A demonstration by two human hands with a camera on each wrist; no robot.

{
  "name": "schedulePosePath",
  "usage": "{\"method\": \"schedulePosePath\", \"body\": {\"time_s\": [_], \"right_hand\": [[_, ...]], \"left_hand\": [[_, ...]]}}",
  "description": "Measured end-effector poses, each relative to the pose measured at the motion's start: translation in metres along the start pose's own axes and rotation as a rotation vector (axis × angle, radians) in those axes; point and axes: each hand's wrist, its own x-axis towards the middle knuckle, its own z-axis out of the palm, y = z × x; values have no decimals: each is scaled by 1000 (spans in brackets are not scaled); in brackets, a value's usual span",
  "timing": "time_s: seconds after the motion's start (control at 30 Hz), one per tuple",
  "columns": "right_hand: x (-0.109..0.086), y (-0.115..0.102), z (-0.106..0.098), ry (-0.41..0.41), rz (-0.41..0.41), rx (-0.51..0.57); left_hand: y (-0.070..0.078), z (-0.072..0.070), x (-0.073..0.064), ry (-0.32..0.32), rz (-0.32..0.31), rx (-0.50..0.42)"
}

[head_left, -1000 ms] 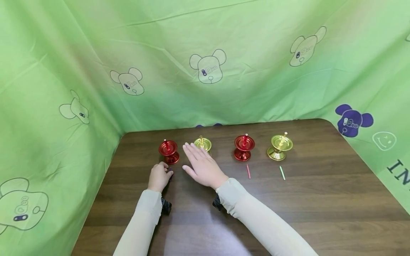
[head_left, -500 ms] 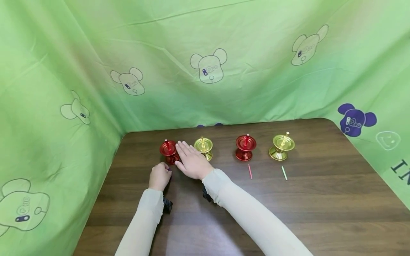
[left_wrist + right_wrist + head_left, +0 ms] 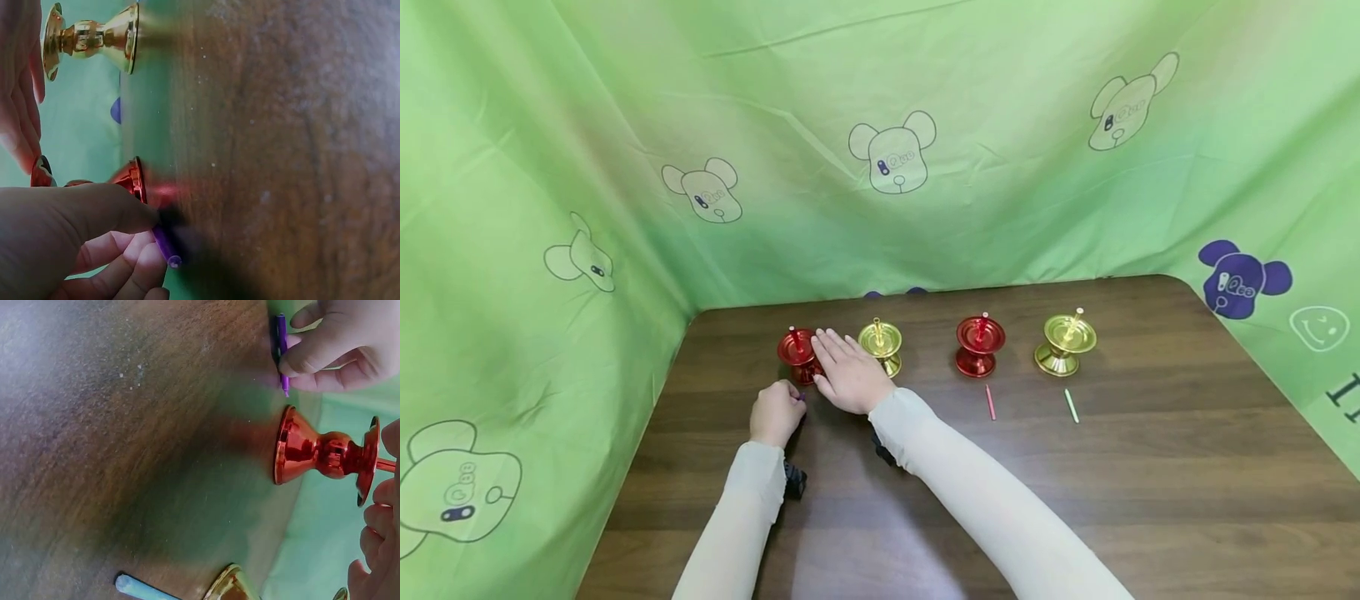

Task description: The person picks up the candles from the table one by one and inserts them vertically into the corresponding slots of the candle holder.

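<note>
My left hand [image 3: 777, 412] pinches a thin purple candle [image 3: 283, 350] between thumb and fingers, close over the wooden table in front of the leftmost red candle holder [image 3: 793, 347]. In the left wrist view one end of the purple candle sticks out past the fingers. My right hand [image 3: 853, 373] has its fingers straight, the fingertips right at the rim of that red holder. The right hand partly covers this holder and the gold candle holder [image 3: 880, 337] to its right. A short stick stands upright in the red holder's dish.
Farther right stand another red candle holder [image 3: 979, 340] and another gold candle holder [image 3: 1069, 337]. A pink candle [image 3: 990, 402] and a pale green candle [image 3: 1071, 406] lie in front of them. A light blue stick [image 3: 144, 586] shows in the right wrist view. Green cloth [image 3: 790, 233] hangs behind.
My right hand has moved left from the gold holder to the leftmost red holder. The left hand keeps its pinch on the purple candle, nearly in place.
</note>
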Motion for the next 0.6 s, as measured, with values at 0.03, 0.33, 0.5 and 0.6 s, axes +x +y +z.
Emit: {"method": "schedulePosePath", "body": {"time_s": [0.03,0.33,0.5,0.6], "right_hand": [[0,0,0,-1,0,1],[3,-2,0,-23,3,-2],[3,-3,0,-28,11,-1],[4,-3,2,-31,12,0]], "left_hand": [[0,0,0,-6,-7,5],[-7,-2,1,14,32,-73],[-15,-5,3,72,103,-216],[-19,-8,4,81,91,-299]]}}
